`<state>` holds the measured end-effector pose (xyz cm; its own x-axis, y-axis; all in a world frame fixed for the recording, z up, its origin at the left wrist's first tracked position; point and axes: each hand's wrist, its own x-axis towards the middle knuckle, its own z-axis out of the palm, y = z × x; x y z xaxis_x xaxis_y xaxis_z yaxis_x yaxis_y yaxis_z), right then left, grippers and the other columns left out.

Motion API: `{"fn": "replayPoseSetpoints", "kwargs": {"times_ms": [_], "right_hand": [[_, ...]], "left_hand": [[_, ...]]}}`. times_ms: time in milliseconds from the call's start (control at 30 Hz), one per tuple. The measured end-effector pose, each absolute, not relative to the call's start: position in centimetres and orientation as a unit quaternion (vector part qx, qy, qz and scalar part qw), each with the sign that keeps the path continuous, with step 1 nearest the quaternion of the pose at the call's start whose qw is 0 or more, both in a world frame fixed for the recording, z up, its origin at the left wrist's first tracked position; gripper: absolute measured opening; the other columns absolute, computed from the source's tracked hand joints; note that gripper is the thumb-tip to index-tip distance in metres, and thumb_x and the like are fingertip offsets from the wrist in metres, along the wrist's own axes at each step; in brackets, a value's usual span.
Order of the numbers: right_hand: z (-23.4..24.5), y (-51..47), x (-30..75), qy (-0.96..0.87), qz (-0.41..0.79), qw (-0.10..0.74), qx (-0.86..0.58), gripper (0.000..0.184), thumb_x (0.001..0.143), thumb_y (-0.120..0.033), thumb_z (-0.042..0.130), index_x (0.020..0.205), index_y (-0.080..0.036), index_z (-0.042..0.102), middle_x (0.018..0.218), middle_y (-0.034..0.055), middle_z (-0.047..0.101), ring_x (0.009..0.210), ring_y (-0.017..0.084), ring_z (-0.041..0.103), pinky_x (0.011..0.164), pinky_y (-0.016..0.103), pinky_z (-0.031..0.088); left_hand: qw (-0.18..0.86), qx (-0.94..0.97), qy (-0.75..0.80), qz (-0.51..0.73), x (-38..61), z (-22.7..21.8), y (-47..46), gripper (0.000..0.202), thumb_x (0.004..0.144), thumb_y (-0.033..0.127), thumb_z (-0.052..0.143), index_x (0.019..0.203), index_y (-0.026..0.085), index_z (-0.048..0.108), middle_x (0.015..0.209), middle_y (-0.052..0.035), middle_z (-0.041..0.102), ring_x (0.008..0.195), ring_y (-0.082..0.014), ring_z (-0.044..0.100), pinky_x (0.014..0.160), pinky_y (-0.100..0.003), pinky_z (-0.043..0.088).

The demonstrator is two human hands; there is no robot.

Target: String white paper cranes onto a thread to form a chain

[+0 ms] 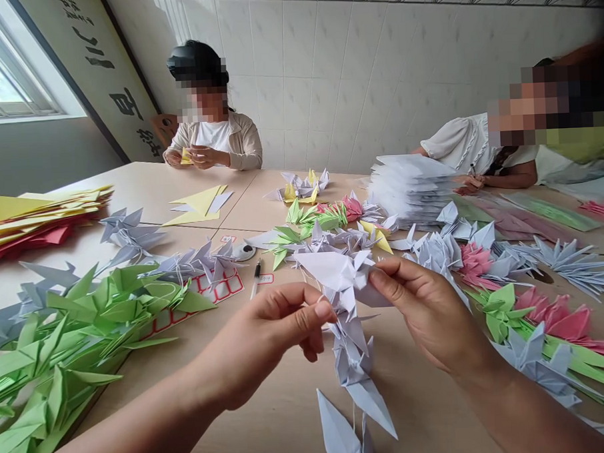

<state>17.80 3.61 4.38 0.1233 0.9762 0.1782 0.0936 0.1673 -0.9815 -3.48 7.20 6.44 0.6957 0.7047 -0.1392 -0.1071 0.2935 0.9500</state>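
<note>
My right hand [426, 308] pinches a pale lavender folded paper crane [341, 268] by its right side, above the middle of the table. Below it hangs a chain of more pale paper cranes [355, 358], the lowest one cut off by the bottom edge. My left hand [286, 321] is closed just left of the chain, thumb against the curled fingers. A thin white string [312, 279] runs down from the crane to these fingertips, though the exact grip is partly hidden.
Green folded cranes [86, 336] pile up at left, before stacked yellow and red paper [41, 218]. Coloured crane strings [510, 311] lie at right, near a tall stack of white packets [410, 188]. A pen [257, 276] lies mid-table. Two people [215, 137] sit across.
</note>
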Motion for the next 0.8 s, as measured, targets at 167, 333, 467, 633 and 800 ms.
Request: {"fn": "replayPoseSetpoints", "kwargs": {"times_ms": [167, 333, 467, 633, 800], "right_hand": [[4.8, 3.5, 17.7, -0.554, 0.369, 0.526, -0.53, 0.017, 0.09, -0.04, 0.065, 0.086, -0.024, 0.069, 0.08, -0.0031, 0.068, 0.076, 0.011, 0.059, 0.071, 0.02, 0.046], [4.9, 3.4, 17.7, -0.558, 0.367, 0.517, -0.536, 0.019, 0.09, -0.041, 0.064, 0.086, -0.024, 0.07, 0.081, -0.0025, 0.069, 0.077, 0.012, 0.06, 0.072, 0.02, 0.047], [4.8, 3.3, 17.5, -0.547, 0.424, 0.509, -0.512, 0.017, 0.09, -0.04, 0.064, 0.089, -0.024, 0.07, 0.084, -0.0024, 0.07, 0.08, 0.011, 0.061, 0.073, 0.019, 0.048], [4.9, 2.8, 16.8, -0.529, 0.512, 0.489, -0.468, 0.013, 0.089, -0.037, 0.067, 0.092, -0.024, 0.068, 0.086, -0.0031, 0.068, 0.081, 0.01, 0.061, 0.073, 0.018, 0.048], [5.1, 2.6, 16.5, -0.526, 0.533, 0.459, -0.479, 0.016, 0.087, -0.039, 0.069, 0.093, -0.024, 0.068, 0.086, -0.0035, 0.068, 0.078, 0.009, 0.06, 0.069, 0.017, 0.048]], "left_hand": [[0.777, 0.474, 0.241, 0.336, -4.0, 7.5, 7.5, 0.026, 0.09, 0.033, 0.063, 0.073, 0.014, 0.064, 0.07, -0.0019, 0.064, 0.062, -0.0098, 0.058, 0.06, -0.019, 0.046], [0.712, 0.526, 0.248, 0.394, -4.5, 7.7, 7.5, 0.03, 0.091, 0.036, 0.062, 0.07, 0.016, 0.058, 0.066, 0.0006, 0.061, 0.065, -0.0088, 0.053, 0.064, -0.017, 0.044], [0.59, 0.633, 0.312, 0.392, -4.1, 6.8, 7.6, 0.024, 0.089, 0.034, 0.065, 0.077, 0.018, 0.052, 0.076, 0.0015, 0.058, 0.073, -0.0102, 0.052, 0.068, -0.02, 0.044], [0.562, 0.64, 0.325, 0.41, -3.2, 5.4, 8.1, 0.023, 0.088, 0.03, 0.066, 0.086, 0.02, 0.045, 0.092, -0.0001, 0.06, 0.09, -0.0143, 0.058, 0.083, -0.028, 0.047], [0.675, 0.528, 0.282, 0.431, -2.9, 4.9, 8.3, 0.03, 0.086, 0.02, 0.068, 0.084, 0.021, 0.038, 0.083, 0.0043, 0.063, 0.078, -0.0092, 0.059, 0.073, -0.023, 0.05]]}}
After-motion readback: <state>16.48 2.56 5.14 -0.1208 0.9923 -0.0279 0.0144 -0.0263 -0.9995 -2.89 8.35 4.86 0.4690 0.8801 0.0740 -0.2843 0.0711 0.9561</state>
